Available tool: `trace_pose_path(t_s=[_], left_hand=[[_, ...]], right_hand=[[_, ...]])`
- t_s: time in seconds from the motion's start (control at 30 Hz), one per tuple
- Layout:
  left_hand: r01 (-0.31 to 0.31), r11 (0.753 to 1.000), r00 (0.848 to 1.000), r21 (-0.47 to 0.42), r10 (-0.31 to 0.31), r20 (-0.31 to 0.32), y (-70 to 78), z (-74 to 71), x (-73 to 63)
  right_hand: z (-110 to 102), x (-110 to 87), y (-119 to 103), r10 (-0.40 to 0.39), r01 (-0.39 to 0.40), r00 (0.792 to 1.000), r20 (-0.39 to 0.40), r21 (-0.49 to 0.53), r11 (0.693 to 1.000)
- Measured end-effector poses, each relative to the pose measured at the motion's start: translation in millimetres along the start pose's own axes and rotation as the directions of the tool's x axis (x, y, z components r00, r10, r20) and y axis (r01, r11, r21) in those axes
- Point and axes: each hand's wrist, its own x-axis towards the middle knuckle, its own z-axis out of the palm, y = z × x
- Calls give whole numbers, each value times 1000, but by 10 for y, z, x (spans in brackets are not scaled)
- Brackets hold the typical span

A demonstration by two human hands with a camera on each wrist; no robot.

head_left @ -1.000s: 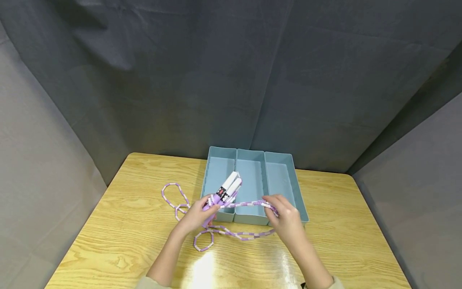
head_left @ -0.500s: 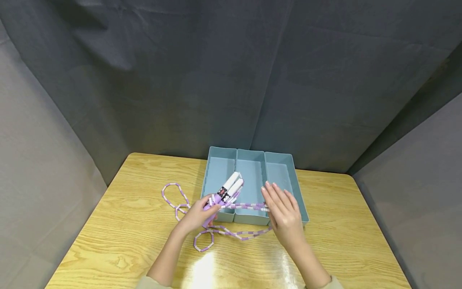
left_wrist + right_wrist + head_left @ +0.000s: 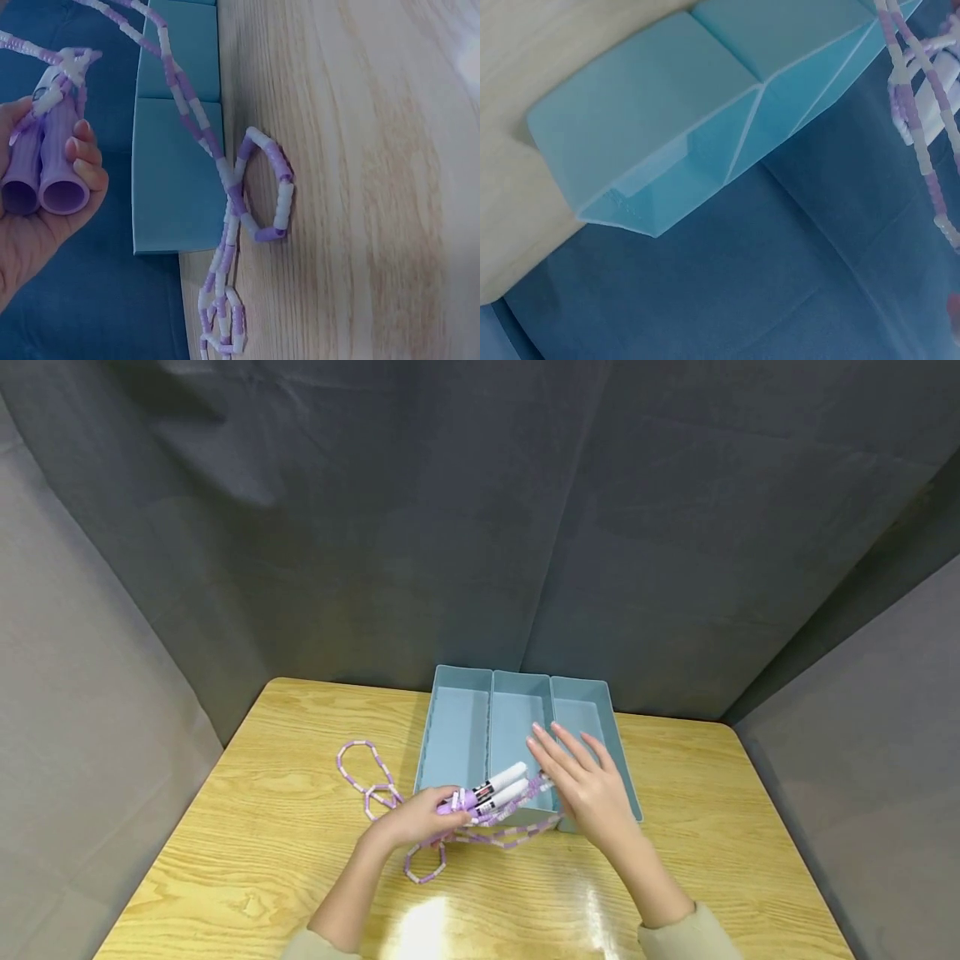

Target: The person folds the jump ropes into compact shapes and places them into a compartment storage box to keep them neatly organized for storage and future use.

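Note:
My left hand (image 3: pixel 416 817) grips the two handles of a jump rope, purple grips with white ends (image 3: pixel 502 781) pointing up to the right. In the left wrist view the hollow purple butts (image 3: pixel 64 196) show below the fingers. Beaded cord (image 3: pixel 187 105) in purple and white is wound around the handles. Its folded strands run right to my right hand (image 3: pixel 592 793), whose fingers are straight and spread; the strands pass out of sight behind it. Loose loops of the cord (image 3: pixel 356 743) lie on the table to the left and below the left hand.
Joined side by side, three blue-grey bins (image 3: pixel 457 735) stand at the back middle of the wooden table (image 3: pixel 247 827), partly under the hands. A dark grey curtain (image 3: pixel 390 527) rises behind the table, and lighter panels (image 3: pixel 82 693) flank it.
My right hand went from pinching the folded cord to straight, spread fingers. The left hand tilted the handles lower and to the right, closer to the right hand, and the cord between the hands shortened.

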Motion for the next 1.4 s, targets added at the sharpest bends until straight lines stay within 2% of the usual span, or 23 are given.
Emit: trace_pose_path(t_s=[0.1, 0.23, 0.43, 0.53, 0.63, 0.77, 0.9, 1.1, 1.2, 1.4], left_hand=[[-11, 1000, 999, 30, 9, 45, 12, -3, -12], [-21, 1000, 992, 23, 18, 122, 32, -27, -42], [-17, 1000, 975, -19, 20, 223, 55, -21, -62], [-9, 999, 963, -43, 20, 267, 66, -9, -66], [-1, 998, 954, -62, 20, 301, 86, -14, -81], [14, 997, 951, -73, 10, 310, 130, -45, -119], [17, 997, 942, -79, 10, 335, 171, -57, -136], [-12, 991, 900, -136, 70, 431, 192, 24, -98], [-20, 990, 887, -142, 83, 455, 206, 65, -96], [-26, 989, 877, -145, 92, 472, 281, 82, -130]], right_hand=[[16, 14, 44, -18, 18, 999, 51, 9, 1000], [36, 32, 86, -50, 49, 995, 92, 12, 999], [109, 76, 116, -98, 96, 990, 103, 16, 995], [147, 78, 137, -122, 121, 982, 144, 16, 992], [170, 66, 173, -133, 134, 969, 208, 8, 991], [190, 43, 216, -130, 134, 957, 258, 4, 991], [226, 49, 214, -152, 148, 957, 249, 36, 988], [280, 109, 164, -192, 174, 944, 267, 91, 981], [329, 120, 144, -201, 170, 944, 263, 134, 976], [469, 75, 88, -184, 120, 962, 199, 298, 947]])
